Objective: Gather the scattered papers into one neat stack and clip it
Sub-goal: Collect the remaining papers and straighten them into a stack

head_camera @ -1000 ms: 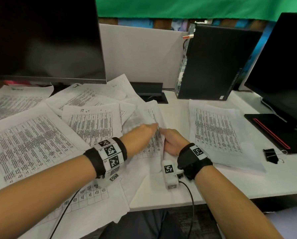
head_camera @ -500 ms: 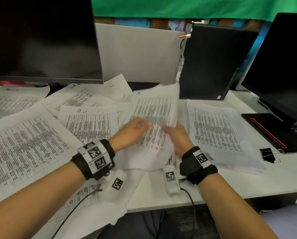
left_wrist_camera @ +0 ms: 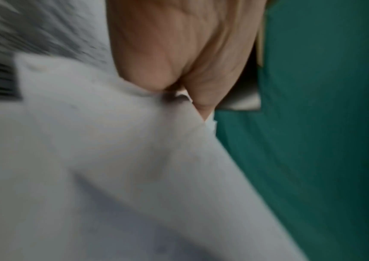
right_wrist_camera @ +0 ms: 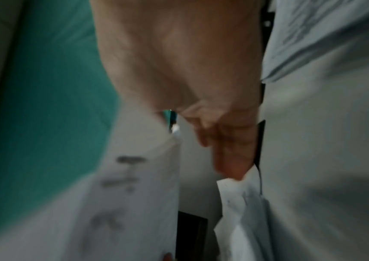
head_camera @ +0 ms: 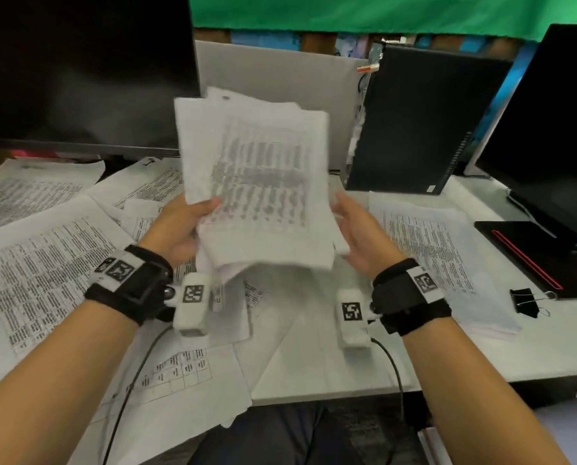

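I hold a loose bundle of printed papers [head_camera: 260, 182] upright above the desk, its sheets uneven at the top. My left hand [head_camera: 198, 218] grips its left edge, thumb on the printed face. My right hand [head_camera: 347, 226] holds the right edge, thumb up and fingers behind the sheets. The left wrist view is blurred and shows the left hand [left_wrist_camera: 179, 70] against the paper [left_wrist_camera: 112, 159]. In the blurred right wrist view, the right hand [right_wrist_camera: 201, 88] lies between sheets [right_wrist_camera: 134, 194]. A neater stack [head_camera: 441, 256] lies at the right. A black binder clip [head_camera: 525, 302] sits beside it.
Several loose printed sheets [head_camera: 45, 270] cover the left half of the white desk [head_camera: 330, 370], some hanging over its front edge. A dark monitor [head_camera: 79, 72] stands at the back left, a black PC tower [head_camera: 414, 122] at the back. A second monitor [head_camera: 555, 129] and a black notebook [head_camera: 532, 256] are at the right.
Both hands have lifted the bundle off the desk and tipped it upright; a second ago they were flat on the papers at the desk's middle.
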